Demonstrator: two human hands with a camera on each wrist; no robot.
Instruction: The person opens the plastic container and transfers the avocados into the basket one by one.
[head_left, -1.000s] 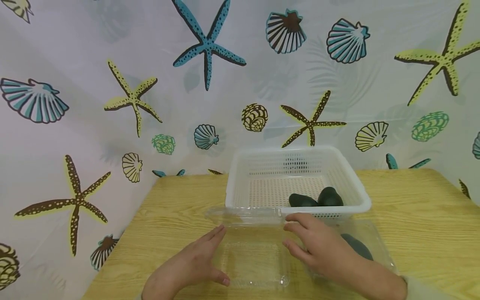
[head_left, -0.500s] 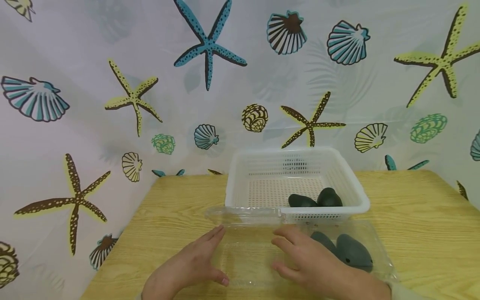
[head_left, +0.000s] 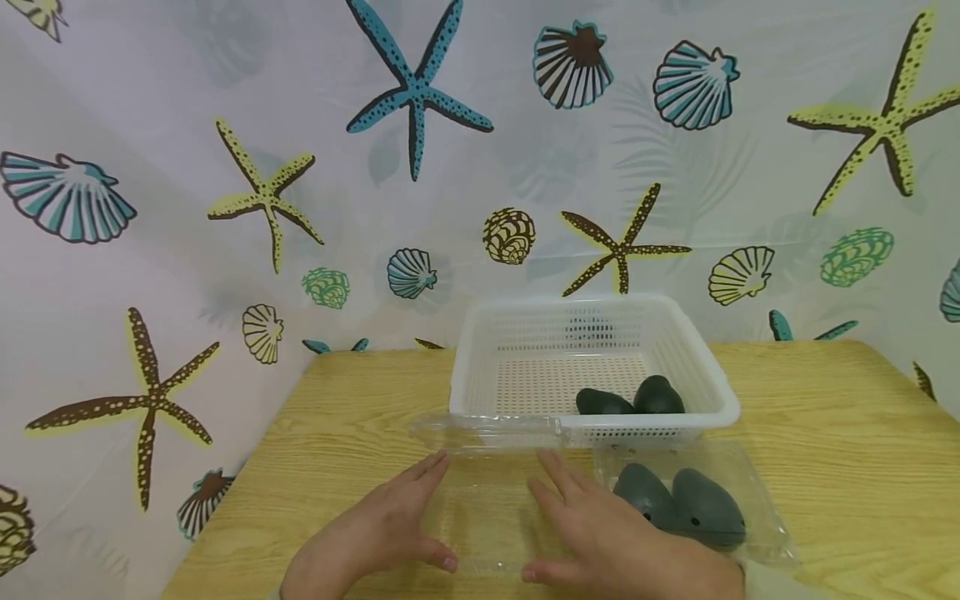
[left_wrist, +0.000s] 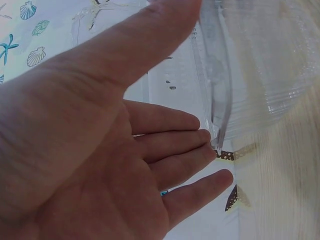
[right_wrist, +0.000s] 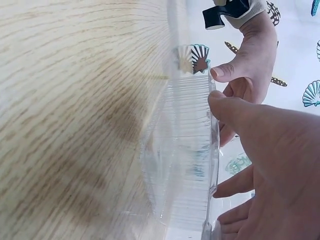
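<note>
A clear plastic clamshell box (head_left: 487,517) stands on the table with its lid (head_left: 487,432) folded open at the back. My left hand (head_left: 375,533) is at the box's left side, fingers extended and thumb apart, as the left wrist view (left_wrist: 125,150) also shows. Over the right side reaches my right hand (head_left: 607,533), its fingers extended forward. In the right wrist view, its thumb and fingertips lie right at the box's rim (right_wrist: 214,165). To the right, another clear plastic box (head_left: 776,525) holds two dark green, avocado-shaped items (head_left: 708,504), partly behind my right hand.
Behind the boxes stands a white perforated basket (head_left: 712,371) with two more dark avocado-shaped items (head_left: 658,396) in its front right corner. The wood-grain table (head_left: 352,400) reaches back to a cloth (head_left: 465,167) printed with starfish and shells.
My right hand has moved left and slightly toward me, over the middle box. This uncovers the dark avocado-shaped items in the right box. My left hand has barely moved.
</note>
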